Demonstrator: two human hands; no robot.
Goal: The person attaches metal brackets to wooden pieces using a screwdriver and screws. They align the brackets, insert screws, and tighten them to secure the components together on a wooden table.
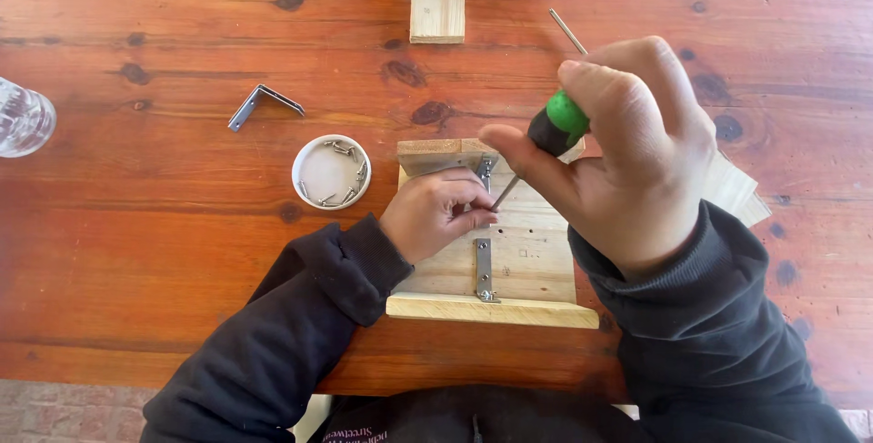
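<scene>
Green-black screwdriver (551,130) tilted (tip down), pale wooden board (514,266) flat

We see bare table (164,252) left of our wooden assembly (509,266), white screw dish (331,171) just beside it, loose metal bracket (264,104) and small wood block (436,16) beyond.

A: Single view, head-worn. Looks steeply down from above the near edge of the wooden table (164,252), facing its far side.

B: Range?

A: Close. Both hands fill the centre; sleeves run off the near edge of frame.
</scene>
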